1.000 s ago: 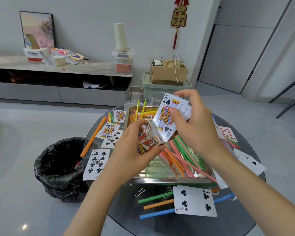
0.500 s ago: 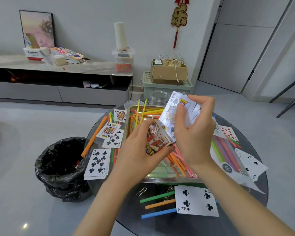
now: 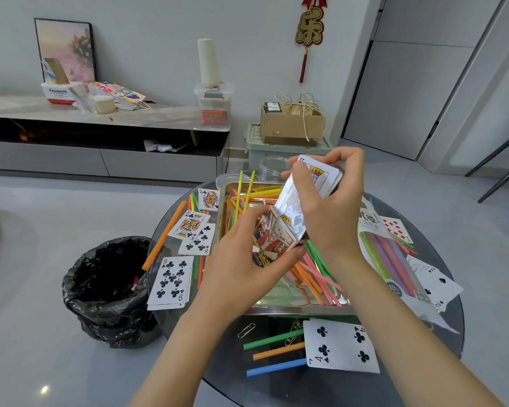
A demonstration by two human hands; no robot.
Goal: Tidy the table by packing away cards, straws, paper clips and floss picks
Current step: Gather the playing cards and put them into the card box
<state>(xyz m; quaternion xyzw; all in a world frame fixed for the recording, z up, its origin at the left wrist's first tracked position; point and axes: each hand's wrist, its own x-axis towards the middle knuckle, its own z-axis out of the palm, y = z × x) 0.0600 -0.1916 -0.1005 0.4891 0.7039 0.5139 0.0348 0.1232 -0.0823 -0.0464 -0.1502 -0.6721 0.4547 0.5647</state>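
My left hand (image 3: 241, 259) grips a small printed card box (image 3: 272, 240) above the metal tray (image 3: 291, 309). My right hand (image 3: 332, 212) holds a stack of playing cards (image 3: 312, 186), its lower end pushed into the box's open mouth. Coloured straws (image 3: 315, 274) fill the tray. Loose cards lie on the round glass table (image 3: 206, 386): a nine of clubs (image 3: 172, 280), a king (image 3: 190, 224), a four of clubs (image 3: 340, 345), a two of spades (image 3: 435, 283). Two paper clips (image 3: 246, 330) and three straws (image 3: 272, 352) lie near the front edge.
A black-lined bin (image 3: 109, 286) stands left of the table. A straw packet (image 3: 385, 254) lies at the right, with clear plastic tubs (image 3: 272, 167) behind the tray. A low sideboard (image 3: 100, 118) and a cardboard box (image 3: 291, 121) stand by the wall.
My right hand has tilted the card stack upright and slid its lower end into the box that my left hand holds. Both hands have shifted slightly right.
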